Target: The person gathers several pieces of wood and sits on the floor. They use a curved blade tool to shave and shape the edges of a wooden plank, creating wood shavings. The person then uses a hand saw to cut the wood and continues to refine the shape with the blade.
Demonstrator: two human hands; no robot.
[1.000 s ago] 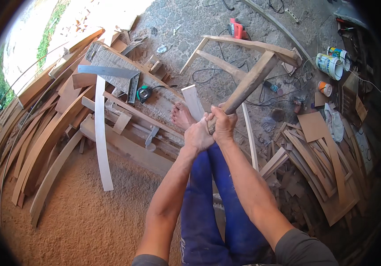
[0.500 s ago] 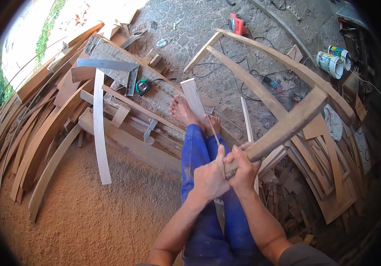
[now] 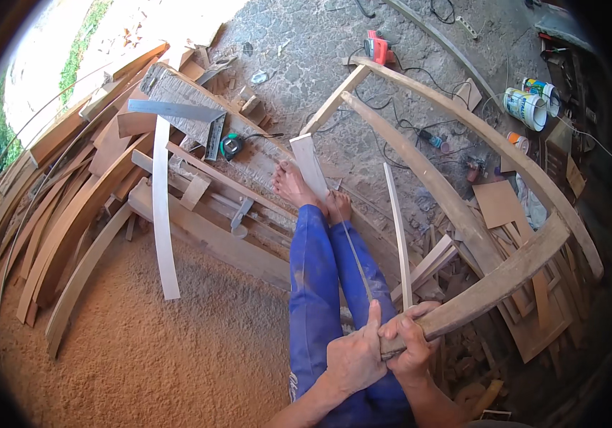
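A large wooden frame saw reaches from my hands toward the upper right, with its end arm (image 3: 491, 289) slanting out of my grip. My right hand (image 3: 411, 344) wraps the near end of that arm. Pressed beside it, my left hand (image 3: 357, 355) closes round the same end, thumb up; its fingers partly hide the handle. The thin saw blade (image 3: 356, 258) runs away from my hands between my legs toward a pale board (image 3: 309, 162). That board lies at my bare feet (image 3: 295, 184), which rest beside it. Where the teeth meet the wood is hard to make out.
At left, curved planks (image 3: 81, 232) are stacked, with a pale strip (image 3: 162, 207), a metal square (image 3: 174, 109) and a tape measure (image 3: 231, 146). Sawdust (image 3: 177, 357) covers the lower-left ground. A red power tool (image 3: 378, 50), cables and white buckets (image 3: 525, 107) stand beyond; offcuts lie at right.
Both hands have pulled the frame saw toward me and slightly right, down the view. Its end arm has swung lower. The board and my feet stay in place.
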